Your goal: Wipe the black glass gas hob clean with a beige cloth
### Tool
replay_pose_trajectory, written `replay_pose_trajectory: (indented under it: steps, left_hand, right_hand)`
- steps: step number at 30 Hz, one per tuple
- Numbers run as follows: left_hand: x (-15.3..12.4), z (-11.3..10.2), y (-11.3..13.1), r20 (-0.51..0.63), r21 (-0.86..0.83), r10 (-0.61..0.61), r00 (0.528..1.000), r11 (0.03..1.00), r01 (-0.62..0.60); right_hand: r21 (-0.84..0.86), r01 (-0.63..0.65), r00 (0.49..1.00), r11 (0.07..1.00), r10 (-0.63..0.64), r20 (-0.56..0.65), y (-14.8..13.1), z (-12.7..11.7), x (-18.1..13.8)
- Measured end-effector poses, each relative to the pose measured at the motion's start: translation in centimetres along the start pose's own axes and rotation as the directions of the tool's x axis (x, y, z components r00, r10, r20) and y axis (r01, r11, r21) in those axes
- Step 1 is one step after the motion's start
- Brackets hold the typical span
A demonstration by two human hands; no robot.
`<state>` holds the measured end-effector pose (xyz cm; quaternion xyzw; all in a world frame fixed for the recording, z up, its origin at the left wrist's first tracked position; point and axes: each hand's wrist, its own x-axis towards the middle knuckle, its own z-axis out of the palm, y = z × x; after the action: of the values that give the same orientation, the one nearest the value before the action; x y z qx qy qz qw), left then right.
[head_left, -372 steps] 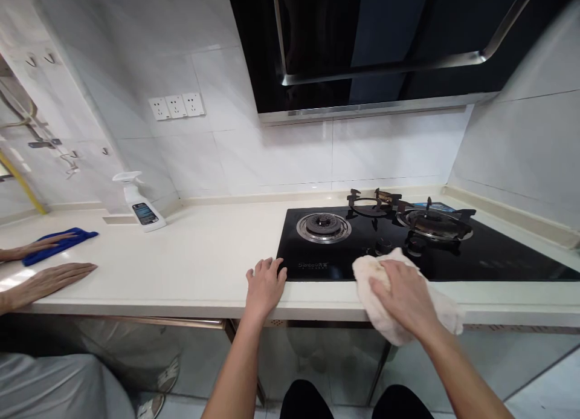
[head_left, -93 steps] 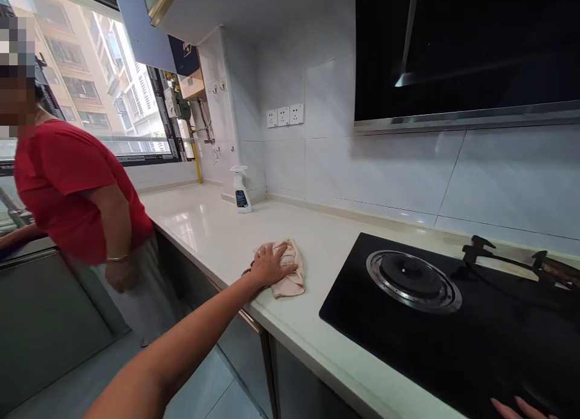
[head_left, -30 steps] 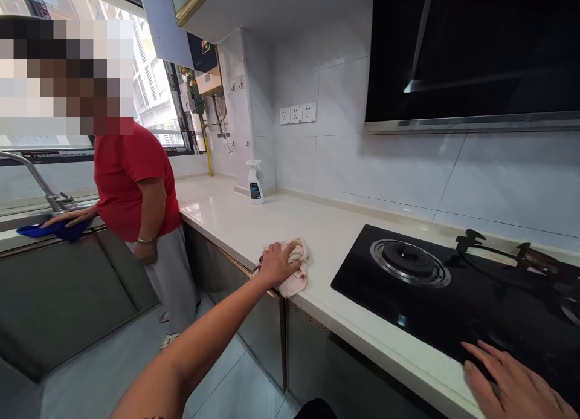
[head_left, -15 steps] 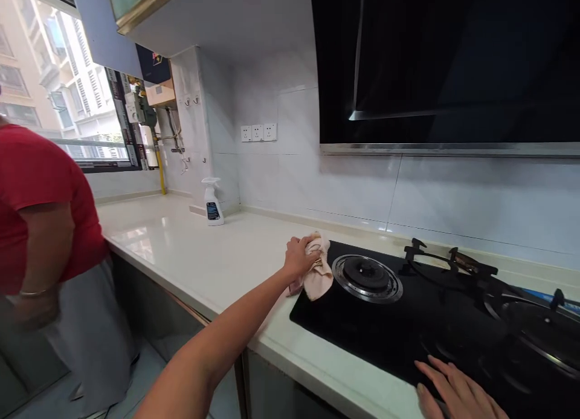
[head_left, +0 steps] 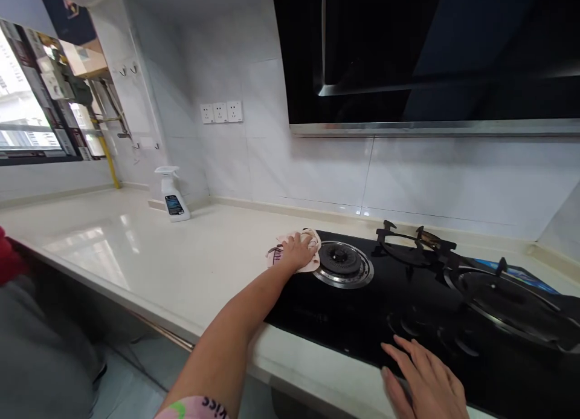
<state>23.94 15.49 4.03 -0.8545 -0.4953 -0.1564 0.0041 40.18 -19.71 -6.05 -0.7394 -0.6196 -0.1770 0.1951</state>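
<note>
My left hand [head_left: 296,251] presses down on a pale, patterned cloth [head_left: 312,263], its fingers curled over the folds. The cloth lies across the left edge of the black gas hob [head_left: 317,322], partly on the white counter and close to the left burner [head_left: 343,263]. My right hand [head_left: 426,376] is at the hob's front edge, fingers stretched out and holding nothing. A black pan support [head_left: 401,250] sits farther back on the hob, to the right of the left burner.
A white spray bottle [head_left: 174,198] stands on the counter [head_left: 217,256] near the wall. The dark range hood [head_left: 408,56] overhangs the hob. At the left edge, part of a person in red [head_left: 9,259] shows. Another burner [head_left: 507,298] is at the right.
My left hand has pushed the cloth flatter along the hob's left edge, toward the back. The view has turned right, leaving less of the person in red. My right hand stays at the front edge.
</note>
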Motion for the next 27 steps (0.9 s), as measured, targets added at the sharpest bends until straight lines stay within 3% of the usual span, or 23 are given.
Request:
replay_pose_trajectory:
  steps: [5,11,14,17,22,25,27]
  left_hand:
    - [-4.0,-1.0,0.1,-0.022,0.065,0.022,1.000,0.998,-0.020]
    - [-11.4,-2.7,0.1,-0.023,0.118,0.075,0.997,0.990,-0.072]
    - [-15.0,-3.3,1.6,-0.011,0.120,0.150,0.989,0.982,-0.148]
    - [-17.4,-3.0,4.6,-0.008,0.097,0.270,0.963,0.959,-0.268]
    - [-16.7,-1.1,11.3,-0.001,0.068,0.456,0.890,0.888,-0.455]
    - [-14.1,-0.2,14.6,0.017,0.062,0.482,0.876,0.874,-0.482]
    - [-12.2,0.3,16.0,0.015,0.057,0.479,0.878,0.876,-0.479]
  right_hand:
    - [0.032,-0.058,0.996,0.998,0.061,-0.072,-2.0,-1.1,0.5]
    - [0.047,-0.047,0.994,0.998,0.052,-0.099,-3.1,-2.2,0.5]
    - [0.046,-0.045,0.995,0.998,0.049,-0.088,-3.6,-2.7,0.5]
    - [0.066,-0.044,0.995,0.997,0.050,-0.088,-3.9,-2.5,0.6]
    - [0.183,-0.011,0.995,0.983,0.029,-0.092,-2.1,-1.6,0.5]
    - [0.281,-0.026,0.994,0.959,0.055,-0.095,1.6,-1.8,-0.4]
    - [0.254,-0.089,0.981,0.963,0.129,-0.145,4.3,-2.3,-1.3]
